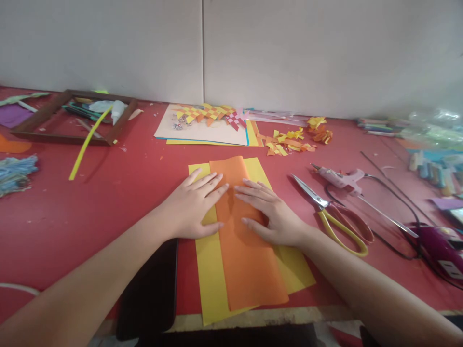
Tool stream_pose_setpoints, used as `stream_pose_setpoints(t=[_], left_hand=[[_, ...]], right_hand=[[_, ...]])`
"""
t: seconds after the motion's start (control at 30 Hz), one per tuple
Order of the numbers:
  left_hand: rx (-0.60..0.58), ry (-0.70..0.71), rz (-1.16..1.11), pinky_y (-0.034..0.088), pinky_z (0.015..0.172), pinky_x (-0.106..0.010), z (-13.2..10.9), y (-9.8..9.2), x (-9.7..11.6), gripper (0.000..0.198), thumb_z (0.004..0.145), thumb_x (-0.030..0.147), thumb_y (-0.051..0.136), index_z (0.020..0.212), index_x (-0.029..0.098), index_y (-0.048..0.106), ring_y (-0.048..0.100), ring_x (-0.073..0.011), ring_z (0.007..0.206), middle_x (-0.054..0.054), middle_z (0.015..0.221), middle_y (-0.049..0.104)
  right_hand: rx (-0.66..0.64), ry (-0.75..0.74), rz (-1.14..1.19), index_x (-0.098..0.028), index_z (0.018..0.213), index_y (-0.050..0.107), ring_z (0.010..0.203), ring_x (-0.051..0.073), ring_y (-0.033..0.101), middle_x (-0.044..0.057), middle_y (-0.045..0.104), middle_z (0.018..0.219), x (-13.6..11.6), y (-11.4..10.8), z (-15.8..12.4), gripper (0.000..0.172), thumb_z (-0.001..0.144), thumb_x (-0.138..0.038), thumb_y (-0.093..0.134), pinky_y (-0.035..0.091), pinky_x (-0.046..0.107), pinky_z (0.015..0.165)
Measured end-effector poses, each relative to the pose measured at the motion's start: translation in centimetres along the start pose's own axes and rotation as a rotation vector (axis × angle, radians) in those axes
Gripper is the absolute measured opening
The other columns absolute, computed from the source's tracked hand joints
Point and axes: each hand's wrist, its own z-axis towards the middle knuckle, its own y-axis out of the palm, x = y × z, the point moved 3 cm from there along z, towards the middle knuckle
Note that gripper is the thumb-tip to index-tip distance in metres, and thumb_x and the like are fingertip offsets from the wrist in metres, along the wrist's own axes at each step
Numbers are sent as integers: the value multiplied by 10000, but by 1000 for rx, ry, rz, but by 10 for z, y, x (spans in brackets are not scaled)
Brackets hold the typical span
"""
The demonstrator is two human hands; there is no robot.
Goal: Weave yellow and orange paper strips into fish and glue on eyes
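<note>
An orange sheet of paper point(249, 274), folded over lengthwise, lies on a larger yellow sheet point(211, 294) near the table's front edge. My left hand point(191, 205) rests flat with fingers spread across the left side of the papers, its fingertips on the orange edge. On the other side, my right hand point(271, 212) lies over the orange sheet's right edge, fingers stretched out and pointing left. Neither hand grips anything. Both sheets are partly covered by my hands.
Scissors point(331, 214) and a pink glue gun point(342, 179) with its cable lie to the right. A dark phone-like slab point(150, 294) is under my left forearm. Behind are woven paper strips point(206, 113) on stacked sheets, yellow-orange scraps point(285, 142) and a brown frame point(39, 127).
</note>
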Motion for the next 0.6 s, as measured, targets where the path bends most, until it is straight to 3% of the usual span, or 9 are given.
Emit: stream_pose_setpoints(t=[0.6], left_hand=[[12, -30, -44, 148, 1231, -518, 1, 1, 0, 888, 905, 691, 445, 1500, 35, 399, 290, -344, 1497, -216, 1602, 311]], right_hand=[[-13, 2, 21, -221, 1464, 485, 1472, 330, 352, 119, 530, 1487, 0, 0, 0, 566, 915, -316, 582, 267, 631, 1194]])
